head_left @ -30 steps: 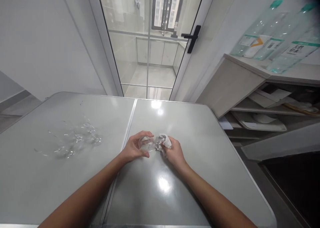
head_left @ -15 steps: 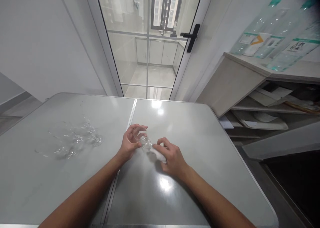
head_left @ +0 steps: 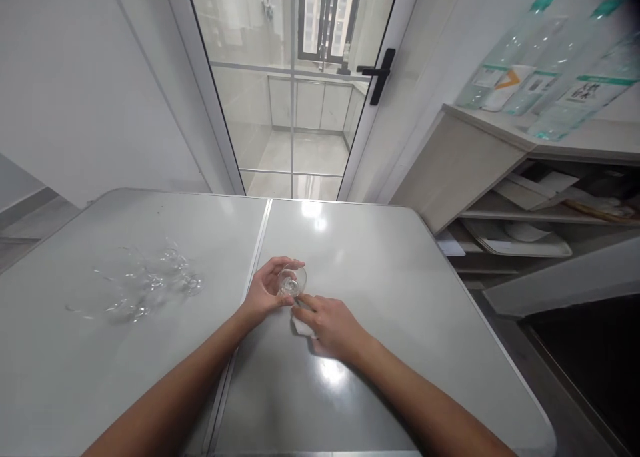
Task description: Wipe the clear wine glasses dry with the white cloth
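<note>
My left hand (head_left: 269,287) is closed around a small clear glass (head_left: 299,278), its round rim turned up toward me. Just to the right and nearer to me, my right hand (head_left: 330,323) grips a white cloth or tissue (head_left: 304,327), which shows under its fingers. The right fingertips are close to the lower side of the glass; whether they touch it I cannot tell. On the left half of the table lie several clear, thin glass-like pieces (head_left: 155,282) in a cluster, hard to make out singly.
The grey-white table (head_left: 380,263) has a metal seam (head_left: 261,230) across it. Beyond stands a glass door with a black handle (head_left: 383,77). On the right, a shelf unit (head_left: 480,153) carries clear plastic bottles (head_left: 575,107), with papers and a tray (head_left: 520,240) below.
The glass has been turned so its opening faces up more toward me. My right hand with the white cloth has moved slightly left and nearer to me.
</note>
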The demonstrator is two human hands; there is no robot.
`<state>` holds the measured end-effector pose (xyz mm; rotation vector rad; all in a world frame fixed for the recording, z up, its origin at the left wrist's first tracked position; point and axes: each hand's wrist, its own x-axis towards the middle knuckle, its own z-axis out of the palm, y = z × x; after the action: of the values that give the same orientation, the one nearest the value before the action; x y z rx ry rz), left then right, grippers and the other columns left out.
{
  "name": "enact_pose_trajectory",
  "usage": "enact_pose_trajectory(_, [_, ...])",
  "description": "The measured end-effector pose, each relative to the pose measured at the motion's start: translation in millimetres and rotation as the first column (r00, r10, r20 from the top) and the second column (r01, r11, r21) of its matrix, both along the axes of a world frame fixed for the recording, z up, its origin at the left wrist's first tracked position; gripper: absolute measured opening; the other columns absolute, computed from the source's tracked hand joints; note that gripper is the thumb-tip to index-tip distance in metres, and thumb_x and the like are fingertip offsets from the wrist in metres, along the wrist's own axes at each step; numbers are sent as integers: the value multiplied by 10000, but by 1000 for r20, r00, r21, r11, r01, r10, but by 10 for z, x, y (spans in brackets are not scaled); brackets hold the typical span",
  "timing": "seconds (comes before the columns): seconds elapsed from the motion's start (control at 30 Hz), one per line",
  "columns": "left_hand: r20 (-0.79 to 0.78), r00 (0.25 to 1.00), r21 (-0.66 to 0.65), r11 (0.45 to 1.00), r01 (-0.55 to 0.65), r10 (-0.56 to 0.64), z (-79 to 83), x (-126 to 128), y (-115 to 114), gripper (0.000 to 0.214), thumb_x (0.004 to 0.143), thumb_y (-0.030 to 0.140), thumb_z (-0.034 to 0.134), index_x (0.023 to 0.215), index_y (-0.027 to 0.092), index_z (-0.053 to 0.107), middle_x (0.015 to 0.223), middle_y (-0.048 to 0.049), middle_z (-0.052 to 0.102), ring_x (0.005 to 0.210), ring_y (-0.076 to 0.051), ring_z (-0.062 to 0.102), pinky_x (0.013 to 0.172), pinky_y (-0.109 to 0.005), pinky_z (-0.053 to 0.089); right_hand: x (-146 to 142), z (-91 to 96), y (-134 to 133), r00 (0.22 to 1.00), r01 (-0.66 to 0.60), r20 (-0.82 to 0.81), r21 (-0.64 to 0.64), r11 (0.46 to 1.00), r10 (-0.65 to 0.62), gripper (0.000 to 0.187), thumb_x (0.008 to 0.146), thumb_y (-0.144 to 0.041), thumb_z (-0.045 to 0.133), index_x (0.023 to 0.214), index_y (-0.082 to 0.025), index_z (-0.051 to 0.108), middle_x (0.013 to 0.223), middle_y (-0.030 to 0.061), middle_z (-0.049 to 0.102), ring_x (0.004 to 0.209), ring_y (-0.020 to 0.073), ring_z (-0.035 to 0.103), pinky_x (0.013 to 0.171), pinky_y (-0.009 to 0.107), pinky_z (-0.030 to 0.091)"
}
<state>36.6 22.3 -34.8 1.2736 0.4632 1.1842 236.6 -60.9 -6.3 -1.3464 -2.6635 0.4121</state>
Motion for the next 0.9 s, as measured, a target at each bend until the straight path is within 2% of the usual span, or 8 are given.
enact_pose_trajectory(0.23, [-13, 1000, 36, 999, 7, -6, 1, 19, 21, 713, 682, 418, 965, 1304, 249, 662, 1353, -159, 687, 1201, -279, 639, 966, -389, 527, -40, 18, -7, 999, 4, 50, -3, 1000, -4, 556, 767, -196, 616, 1321, -231, 588, 1571, 72, 553, 929, 240, 633, 710, 350, 480])
enact_pose_trajectory(0.47, [-77, 997, 3, 1000, -13, 13, -31, 46, 60, 754, 771, 381, 910, 1428, 270, 556, 1472, -182, 605, 1338, -291, 557, 1074, -431, 487, -70, 39, -28, 998, 54, 30, -20, 998, -54, 827, 731, -151, 602, 1529, -217, 395, 1543, 122, 569, 896, 247, 627, 691, 360, 477])
enact_pose_trajectory(0.57, [-84, 996, 12, 1000, -2, 3, -51, 52, 68, 816, 759, 397, 917, 1464, 306, 516, 1566, -178, 513, 1367, -299, 531, 1094, -455, 480, -85, 44, -37, 995, 92, 51, -20, 996, -91, 821, 712, -151, 614, 1503, -232, 411, 1577, 126, 535, 921, 254, 649, 693, 356, 486])
enact_pose_trajectory(0.63, [-76, 997, 26, 1000, -11, 13, -50, 49, 67, 930, 721, 484, 927, 1513, 332, 463, 1643, -173, 411, 1414, -320, 487, 1114, -473, 468, -93, 50, -37, 987, 146, 76, -22, 989, -144, 776, 702, -153, 616, 1455, -231, 444, 1606, 140, 501, 947, 264, 669, 693, 353, 493])
enact_pose_trajectory(0.73, [-82, 993, 28, 996, -85, 87, -30, 41, 59, 941, 756, 642, 838, 1539, 338, 414, 1675, -167, 345, 1439, -326, 451, 1121, -475, 457, -75, 59, -10, 963, 249, 121, -37, 968, -243, 683, 699, -157, 611, 1367, -215, 485, 1650, 173, 436, 956, 280, 704, 681, 354, 501])
enact_pose_trajectory(0.8, [-93, 982, 26, 986, -162, 164, -16, 35, 56, 844, 810, 687, 761, 1501, 329, 435, 1634, -162, 391, 1382, -302, 487, 1076, -442, 478, -29, 58, 32, 937, 325, 150, -41, 945, -316, 673, 713, -154, 600, 1372, -205, 473, 1674, 192, 391, 942, 287, 726, 684, 362, 505])
enact_pose_trajectory(0.9, [-119, 949, 46, 957, -287, 291, -13, 26, 60, 677, 847, 646, 750, 1376, 303, 505, 1490, -140, 502, 1216, -251, 552, 947, -363, 508, 86, 46, 111, 883, 441, 190, -27, 897, -429, 674, 744, -137, 580, 1403, -191, 450, 1692, 215, 346, 912, 281, 745, 705, 369, 504])
